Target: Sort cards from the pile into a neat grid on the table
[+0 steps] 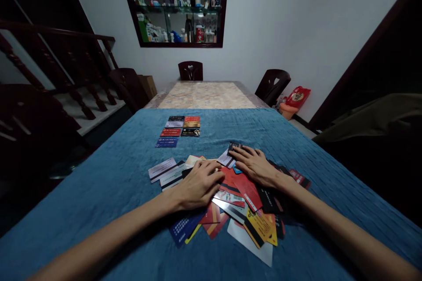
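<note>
A loose pile of overlapping plastic cards, with a red card (248,189), a yellow card (259,224) and a dark blue card (186,227) among them, lies in front of me. My left hand (201,182) rests palm down on the pile's left part, fingers bent but apart, gripping nothing. Over the upper right part, my right hand (252,164) is spread out flat. Its fingertips touch a black card (234,145), with a pale lilac card (226,158) just beside them. Both palms hide the cards under them.
Beyond the pile, several cards lie in two columns, with a blue card (166,142) nearest me. A blue cloth (125,175) covers the near table; the marble-patterned tabletop (204,94) shows farther off. Chairs stand around, one chair (190,71) at the far end.
</note>
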A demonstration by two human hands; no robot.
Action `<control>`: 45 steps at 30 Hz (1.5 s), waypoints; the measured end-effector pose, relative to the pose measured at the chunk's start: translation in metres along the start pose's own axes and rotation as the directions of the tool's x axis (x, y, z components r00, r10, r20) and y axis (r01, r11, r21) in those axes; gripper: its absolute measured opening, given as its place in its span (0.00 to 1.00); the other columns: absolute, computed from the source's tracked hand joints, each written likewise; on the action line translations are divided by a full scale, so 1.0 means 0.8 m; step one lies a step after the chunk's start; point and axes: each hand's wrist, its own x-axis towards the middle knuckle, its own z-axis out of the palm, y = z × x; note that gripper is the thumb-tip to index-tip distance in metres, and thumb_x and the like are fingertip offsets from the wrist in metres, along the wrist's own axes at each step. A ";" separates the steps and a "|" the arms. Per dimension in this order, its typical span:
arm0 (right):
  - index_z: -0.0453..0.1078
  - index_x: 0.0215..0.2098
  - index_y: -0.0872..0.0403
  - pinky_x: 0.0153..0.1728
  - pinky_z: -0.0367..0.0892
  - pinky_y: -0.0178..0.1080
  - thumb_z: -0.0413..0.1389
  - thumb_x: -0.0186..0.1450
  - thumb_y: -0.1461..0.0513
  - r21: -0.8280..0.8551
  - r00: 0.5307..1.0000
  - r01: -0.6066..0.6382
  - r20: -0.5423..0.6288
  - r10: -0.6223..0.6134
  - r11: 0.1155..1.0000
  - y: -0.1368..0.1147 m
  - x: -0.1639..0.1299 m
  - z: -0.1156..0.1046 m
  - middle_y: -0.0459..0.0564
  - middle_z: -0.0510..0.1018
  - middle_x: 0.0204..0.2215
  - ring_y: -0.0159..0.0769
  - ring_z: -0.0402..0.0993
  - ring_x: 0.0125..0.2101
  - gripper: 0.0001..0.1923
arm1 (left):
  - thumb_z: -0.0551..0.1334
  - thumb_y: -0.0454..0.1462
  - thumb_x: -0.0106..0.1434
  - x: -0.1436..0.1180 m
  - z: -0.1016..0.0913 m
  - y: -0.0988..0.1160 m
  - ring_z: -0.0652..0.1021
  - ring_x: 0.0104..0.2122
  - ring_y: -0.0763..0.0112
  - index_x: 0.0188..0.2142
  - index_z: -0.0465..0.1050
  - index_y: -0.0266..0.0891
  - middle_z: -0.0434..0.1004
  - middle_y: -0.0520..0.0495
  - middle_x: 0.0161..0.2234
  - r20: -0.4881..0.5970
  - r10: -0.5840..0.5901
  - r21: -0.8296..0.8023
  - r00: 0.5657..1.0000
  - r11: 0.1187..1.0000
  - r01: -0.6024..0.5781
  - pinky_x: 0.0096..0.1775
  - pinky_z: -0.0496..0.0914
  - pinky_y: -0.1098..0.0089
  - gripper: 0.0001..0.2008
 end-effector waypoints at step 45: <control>0.72 0.43 0.53 0.47 0.60 0.50 0.58 0.63 0.48 0.142 0.932 0.361 -0.024 -0.361 0.922 -0.057 -0.088 -0.073 0.56 0.74 0.44 0.47 0.65 0.45 0.19 | 0.59 0.34 0.64 0.008 -0.002 0.030 0.60 0.62 0.51 0.43 0.68 0.38 0.71 0.40 0.55 0.099 0.107 -0.024 0.989 0.994 -0.106 0.57 0.59 0.51 0.08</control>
